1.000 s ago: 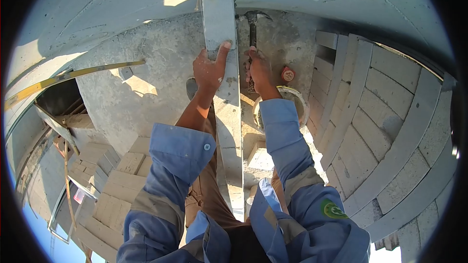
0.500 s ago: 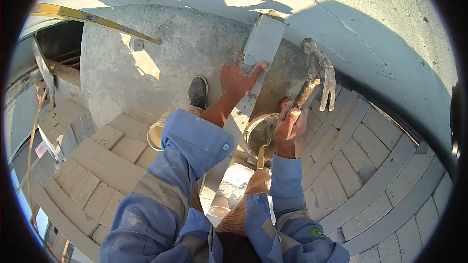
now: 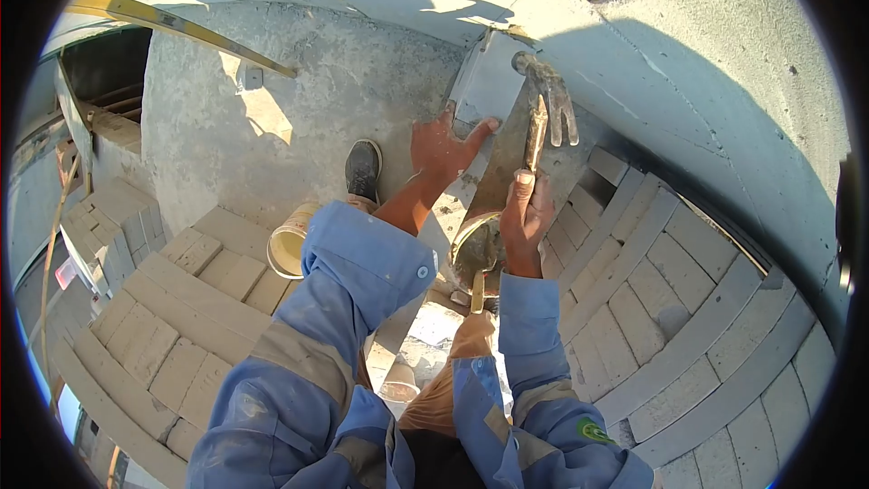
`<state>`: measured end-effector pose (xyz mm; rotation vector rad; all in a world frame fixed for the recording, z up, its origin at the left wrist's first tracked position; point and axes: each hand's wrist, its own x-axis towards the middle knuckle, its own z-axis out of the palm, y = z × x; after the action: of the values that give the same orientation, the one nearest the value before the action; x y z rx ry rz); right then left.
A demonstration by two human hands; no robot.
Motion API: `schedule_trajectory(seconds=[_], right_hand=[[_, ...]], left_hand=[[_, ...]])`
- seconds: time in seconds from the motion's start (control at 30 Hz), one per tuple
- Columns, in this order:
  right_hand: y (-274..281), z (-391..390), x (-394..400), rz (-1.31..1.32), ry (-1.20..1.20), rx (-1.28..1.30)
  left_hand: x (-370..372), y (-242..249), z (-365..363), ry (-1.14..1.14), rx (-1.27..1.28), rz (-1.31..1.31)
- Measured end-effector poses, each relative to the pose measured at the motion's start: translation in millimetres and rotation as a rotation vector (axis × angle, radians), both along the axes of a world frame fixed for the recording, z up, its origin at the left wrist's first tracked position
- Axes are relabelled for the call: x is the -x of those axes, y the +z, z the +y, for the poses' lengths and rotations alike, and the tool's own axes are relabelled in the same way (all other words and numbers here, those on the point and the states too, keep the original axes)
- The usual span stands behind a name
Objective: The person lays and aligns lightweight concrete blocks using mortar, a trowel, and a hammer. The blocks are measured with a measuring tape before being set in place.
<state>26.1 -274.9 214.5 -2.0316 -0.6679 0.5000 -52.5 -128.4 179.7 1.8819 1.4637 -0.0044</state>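
Observation:
My left hand (image 3: 444, 149) grips the near end of a pale grey block (image 3: 490, 72), thumb on its right and fingers along its left edge. The block lies in line with a low course of blocks against the wall. In my right hand (image 3: 527, 217) is a claw hammer (image 3: 536, 138), held by its handle. Its metal head is up beside the block's right side, claws pointing right. Below the right hand sits a bucket of mortar (image 3: 475, 244), with a trowel (image 3: 478, 292) whose handle sticks out towards me.
Stacks of grey blocks stand on the right (image 3: 652, 299) and on the left (image 3: 172, 344). A yellow spirit level (image 3: 181, 36) slants at the upper left. A cream bucket (image 3: 288, 249) lies tipped by my shoe (image 3: 363, 169). The pale wall (image 3: 634, 72) curves round ahead and right.
The hammer has swung left and its head is now close to the block's right side. My right hand has risen slightly. The left hand stays on the block.

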Motion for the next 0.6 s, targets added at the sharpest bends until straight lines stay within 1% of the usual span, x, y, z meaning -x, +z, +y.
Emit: schedule_trajectory(seconds=[0.03,0.07,0.1,0.13,0.17,0.2,0.23,0.27,0.3,0.33,0.4,0.43,0.47,0.53,0.57,0.6], right_hand=[[0.2,-5.6,1.2,0.048,0.004,-0.051],[-2.3,-6.6,2.7,0.051,0.002,-0.047],[-2.6,0.3,2.9,-0.063,0.004,-0.104],[-1.6,6.9,2.9,-0.175,0.007,-0.162],[4.0,8.4,-3.5,-0.217,0.087,-0.06],[3.2,11.5,-5.6,-0.217,0.089,-0.06],[2.1,15.4,-8.5,-0.138,0.086,0.096],[2.5,17.3,-10.5,-0.059,0.081,0.251],[4.6,16.1,-10.4,-0.036,0.052,0.249],[14.7,20.0,-7.5,-0.037,0.06,0.243],[37.4,17.3,1.2,0.058,-0.027,0.075],[25.7,9.0,4.0,0.076,-0.03,-0.041],[15.5,1.3,5.7,0.086,-0.011,-0.042],[21.2,11.7,11.2,-0.006,-0.105,-0.2],[8.2,-4.3,-4.6,-0.253,0.132,0.028],[9.7,-1.9,-6.2,-0.253,0.142,0.027]], left_hand=[[1.2,0.4,0.1,0.0,0.005,0.004],[1.3,0.9,1.2,-0.029,0.076,0.024],[1.3,-2.0,3.3,-0.057,0.14,0.041],[2.1,-6.2,3.1,-0.055,0.138,0.042],[2.6,-8.6,1.4,-0.037,0.043,-0.001],[2.3,-6.9,0.8,-0.019,-0.051,-0.046],[2.7,-5.2,1.3,-0.017,-0.052,-0.048],[3.8,-3.4,2.7,-0.035,0.106,-0.038],[3.3,-0.1,9.0,-0.051,0.255,-0.029],[3.0,1.4,13.7,-0.043,0.249,-0.03],[3.1,4.1,10.6,-0.049,0.257,0.005],[2.3,4.0,11.6,-0.031,0.255,0.008],[2.6,4.9,11.9,-0.046,0.286,0.003],[4.0,8.7,17.7,-0.042,0.309,0.005],[3.7,12.5,19.1,-0.043,0.342,0.008],[3.7,12.5,18.9,-0.05,0.375,0.004]])
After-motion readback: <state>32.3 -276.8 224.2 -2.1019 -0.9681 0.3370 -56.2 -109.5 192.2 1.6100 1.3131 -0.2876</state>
